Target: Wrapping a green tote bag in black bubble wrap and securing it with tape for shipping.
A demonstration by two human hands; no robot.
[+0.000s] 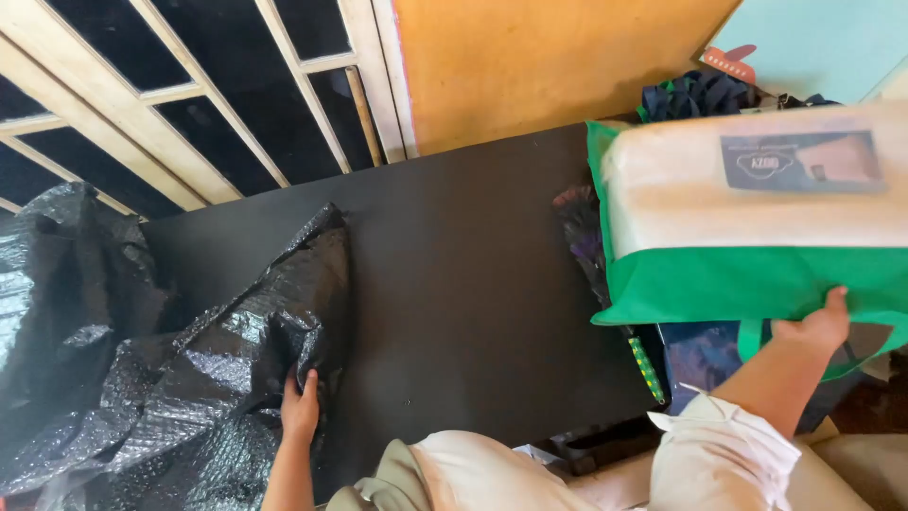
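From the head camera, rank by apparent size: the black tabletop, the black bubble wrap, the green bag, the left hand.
1. black tabletop
2. black bubble wrap, cut off by the frame, possibly larger
3. green bag, also cut off
4. left hand

One head-worn camera looks steeply down, close over the black table (473, 284) before the wall.

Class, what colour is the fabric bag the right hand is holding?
Bright green; the bag, held by the right hand, shows best in the head view.
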